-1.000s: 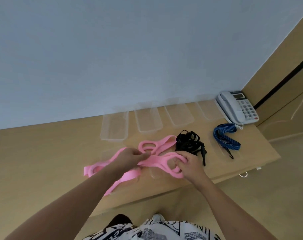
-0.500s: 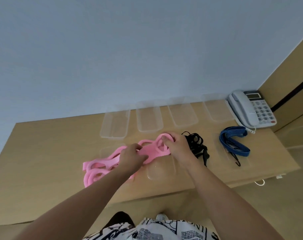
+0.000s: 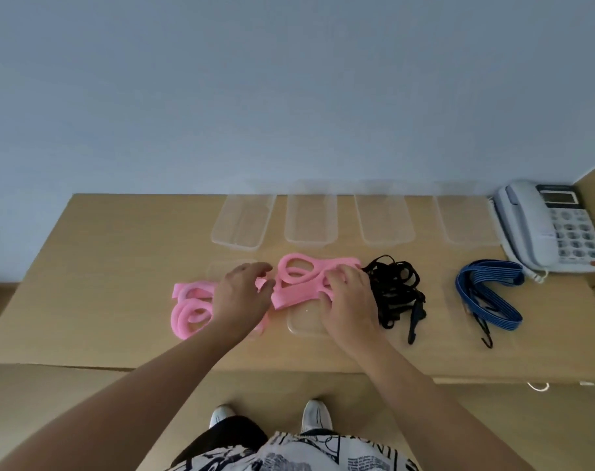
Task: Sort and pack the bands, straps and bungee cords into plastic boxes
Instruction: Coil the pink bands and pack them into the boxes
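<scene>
A folded pink band [image 3: 302,280] lies on the wooden table [image 3: 102,266] in front of a row of clear plastic boxes. My left hand [image 3: 245,294] grips the band's left end with curled fingers. My right hand [image 3: 350,297] curls over its right end. More coiled pink band [image 3: 190,311] lies left of my left hand, partly hidden by my wrist. A tangle of black straps [image 3: 394,287] sits right beside my right hand. Further right lies a blue bungee cord [image 3: 486,294] with black hooks.
Several empty clear boxes stand along the back, among them the box [image 3: 243,220] at the left end and the box [image 3: 310,215] beside it. A clear lid [image 3: 306,326] lies under my right hand. A white desk phone [image 3: 547,229] sits at the back right.
Both hands have moved the pink band away from me and folded it down onto the table, closer to the boxes. My right hand now sits beside the black straps.
</scene>
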A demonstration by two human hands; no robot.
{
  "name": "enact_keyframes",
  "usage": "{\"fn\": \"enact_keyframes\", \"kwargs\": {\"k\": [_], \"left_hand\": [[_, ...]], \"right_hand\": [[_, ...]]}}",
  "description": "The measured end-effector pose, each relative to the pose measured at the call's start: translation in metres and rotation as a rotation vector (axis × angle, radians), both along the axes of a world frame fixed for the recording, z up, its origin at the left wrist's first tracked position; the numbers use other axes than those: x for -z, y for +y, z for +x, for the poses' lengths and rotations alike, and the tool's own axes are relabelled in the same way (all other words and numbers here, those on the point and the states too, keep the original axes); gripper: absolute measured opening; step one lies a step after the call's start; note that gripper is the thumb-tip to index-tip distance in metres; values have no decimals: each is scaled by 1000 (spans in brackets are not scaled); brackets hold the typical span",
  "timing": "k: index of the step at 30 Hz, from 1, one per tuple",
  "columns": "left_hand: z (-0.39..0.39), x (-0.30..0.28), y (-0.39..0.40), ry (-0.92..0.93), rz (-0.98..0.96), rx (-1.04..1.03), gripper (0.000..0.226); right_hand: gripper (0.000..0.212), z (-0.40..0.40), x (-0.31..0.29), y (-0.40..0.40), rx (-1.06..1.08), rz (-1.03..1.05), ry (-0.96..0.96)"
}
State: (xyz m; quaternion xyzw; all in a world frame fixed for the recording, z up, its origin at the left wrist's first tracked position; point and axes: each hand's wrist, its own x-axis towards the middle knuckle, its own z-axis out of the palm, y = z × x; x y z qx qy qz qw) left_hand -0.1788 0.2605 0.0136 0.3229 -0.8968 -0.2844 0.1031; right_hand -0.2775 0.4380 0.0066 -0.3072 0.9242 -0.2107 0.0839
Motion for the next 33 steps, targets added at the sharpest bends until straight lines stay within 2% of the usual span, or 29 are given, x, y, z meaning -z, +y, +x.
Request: {"fn": "enact_keyframes", "kwargs": {"k": [2, 4, 7, 9, 12, 15, 21, 24, 26, 28, 30, 32, 33], "left_hand": [[-1, 1, -11, 43, -58, -6, 31], [-8, 2, -26, 9, -191, 37, 39], [-23, 1, -54, -195, -320, 107, 60], [-33, 6, -71, -342, -389, 187, 64], [-43, 17, -94, -477, -445, 289, 50], [-48, 28, -107, -508, -488, 272, 33], [-44, 35, -124, -448, -544, 202, 32], [-41, 35, -138, -465, -496, 199, 33], [-37, 30, -140, -445, -475, 207, 32], [-27, 24, -131, -311, -447, 195, 33], [-11, 22, -116, -97, -469, 187, 30], [10, 28, -98, 50, -476, 215, 29], [21, 32, -89, 40, -447, 255, 35]], "right_hand": [[41, -3, 1, -8, -19, -32, -40], [49, -11, 1, -19, -54, 16, -11], [59, -32, 1, -41, -129, 155, 61], [63, -46, 1, -53, -157, 259, 68], [62, -60, -1, -68, -161, 347, 62], [45, -68, -1, -77, -127, 335, 86], [30, -70, -2, -86, -83, 367, 128], [35, -67, -2, -89, -80, 388, 124], [40, -60, -5, -86, -61, 300, 144], [30, -44, -3, -77, -27, 80, 239], [17, -19, 10, -62, 23, -85, 380], [17, 3, 24, -50, 68, -76, 381], [24, 9, 31, -46, 85, -14, 331]]}}
